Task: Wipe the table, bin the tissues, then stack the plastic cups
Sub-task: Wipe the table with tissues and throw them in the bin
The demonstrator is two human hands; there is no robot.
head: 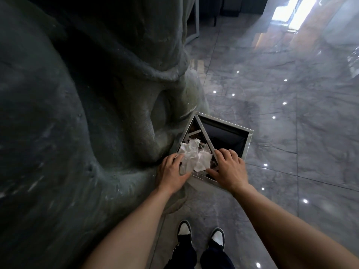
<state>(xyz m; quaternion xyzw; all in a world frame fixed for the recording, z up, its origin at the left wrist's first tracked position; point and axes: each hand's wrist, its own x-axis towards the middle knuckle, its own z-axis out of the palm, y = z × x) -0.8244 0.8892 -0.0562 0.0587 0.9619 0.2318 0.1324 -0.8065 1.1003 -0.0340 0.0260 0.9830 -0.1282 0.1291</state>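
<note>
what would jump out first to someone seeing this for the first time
The white crumpled tissues stand out most, bright against the dark scene, held by the left hand over the square metal-rimmed bin at centre. The right hand rests on the bin's near edge with fingers spread. A huge grey sculpted rock-like form fills the left half, and the glossy marble floor on the right mirrors ceiling lights.

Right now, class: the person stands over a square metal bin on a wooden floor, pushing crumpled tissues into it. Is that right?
One error: the floor is glossy grey stone tile, not wood, as the head view shows. The square metal bin and crumpled tissues are correct.
</note>
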